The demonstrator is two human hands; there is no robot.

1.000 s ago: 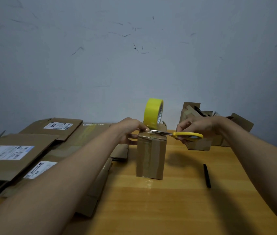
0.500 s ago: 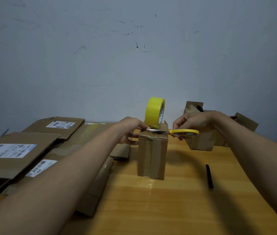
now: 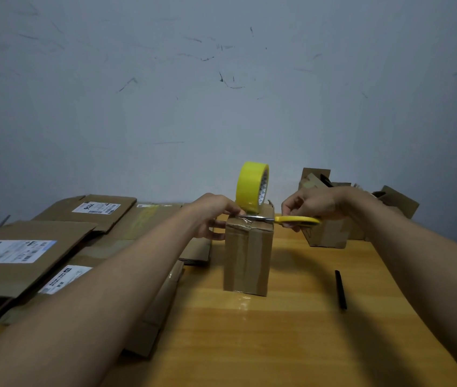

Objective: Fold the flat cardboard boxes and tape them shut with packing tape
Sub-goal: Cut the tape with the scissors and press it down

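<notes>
A small upright cardboard box [image 3: 248, 258] stands mid-table, its top flaps closed under wrinkled clear tape. A yellow tape roll [image 3: 251, 188] stands on edge on the box top. My left hand [image 3: 213, 216] is at the box's top left corner; its fingertips pinch the tape strip at the foot of the roll, and the lower fingers curl against the box side. My right hand [image 3: 311, 203] grips yellow-handled scissors [image 3: 295, 219], whose blades lie across the front top edge of the box and point left toward my left fingertips.
Several flat cardboard boxes [image 3: 26, 247] with white shipping labels are piled on the left. Folded boxes [image 3: 328, 233] stand at the back right by the wall. A black pen [image 3: 340, 289] lies on the wooden table [image 3: 277, 344] to the right of the box.
My right hand has slid the scissors left, so the blades reach further across the box top. The left hand, box and tape roll have stayed put.
</notes>
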